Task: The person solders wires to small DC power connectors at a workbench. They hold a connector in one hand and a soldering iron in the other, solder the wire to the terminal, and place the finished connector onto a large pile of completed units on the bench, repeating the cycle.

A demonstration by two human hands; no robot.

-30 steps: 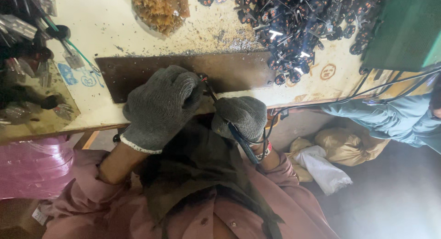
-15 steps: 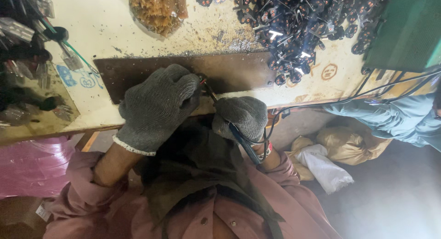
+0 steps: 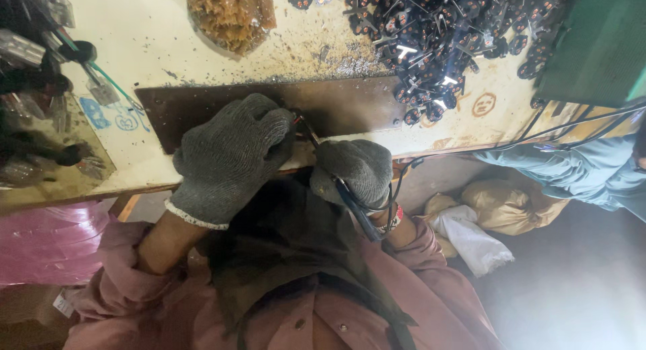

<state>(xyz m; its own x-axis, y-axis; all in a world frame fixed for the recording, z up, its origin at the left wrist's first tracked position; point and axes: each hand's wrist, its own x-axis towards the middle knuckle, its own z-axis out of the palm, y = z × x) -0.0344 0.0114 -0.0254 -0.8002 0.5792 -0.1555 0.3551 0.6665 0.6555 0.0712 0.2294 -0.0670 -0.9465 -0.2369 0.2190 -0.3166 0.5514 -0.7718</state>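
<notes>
A small wired part (image 3: 297, 120) sits on the brown plate (image 3: 350, 108), pinched at two o'clock of the gloved left hand (image 3: 229, 158), which curls closed on it; the gloved right hand (image 3: 353, 169) at four o'clock grips a dark-handled tool (image 3: 350, 202)

two gloved hands, left (image 3: 229, 158), right (image 3: 353, 169), one dark metal plate (image 3: 350, 108), one sponge (image 3: 232, 13)

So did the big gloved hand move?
No. The left hand sits over the same near edge of the dark plate as before.
</notes>
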